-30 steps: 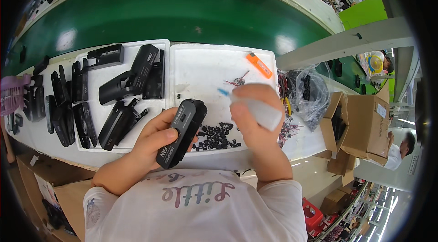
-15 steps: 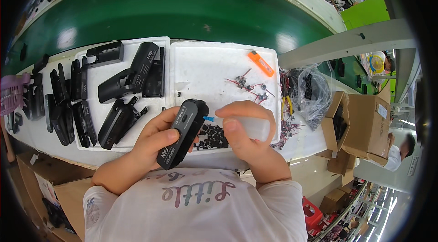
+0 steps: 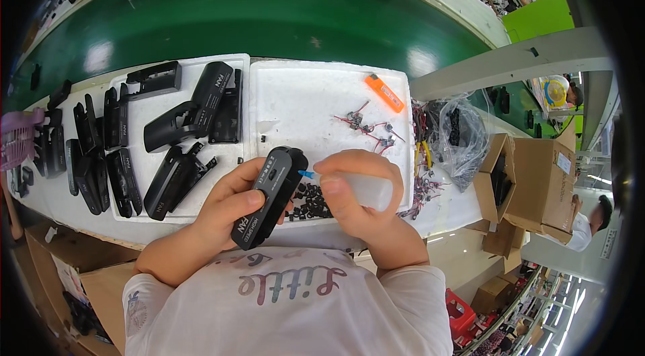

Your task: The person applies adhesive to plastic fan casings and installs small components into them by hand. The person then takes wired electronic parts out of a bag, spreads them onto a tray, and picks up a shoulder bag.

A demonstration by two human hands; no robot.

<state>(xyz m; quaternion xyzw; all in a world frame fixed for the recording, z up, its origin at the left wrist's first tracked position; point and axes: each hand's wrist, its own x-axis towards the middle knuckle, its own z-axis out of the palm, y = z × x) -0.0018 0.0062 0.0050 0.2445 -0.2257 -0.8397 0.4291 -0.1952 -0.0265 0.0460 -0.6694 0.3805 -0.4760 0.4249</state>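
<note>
Casing [image 3: 274, 196], oblong matte black, translucent bottle [image 3: 371, 191], blue tip [image 3: 307, 174]

Black, white and green, with small bright accents.
Centre: a black casing [image 3: 279, 188] with pale print; a translucent white bottle [image 3: 369, 192] with a blue tip [image 3: 307, 174]. Lower middle: a white shirt [image 3: 289, 326] with pastel multicoloured script. Right of upper centre: an orange tool [image 3: 384, 93]. Top: a green surface [image 3: 255, 7]. Left edge: a purple grille [image 3: 17, 141].
</note>
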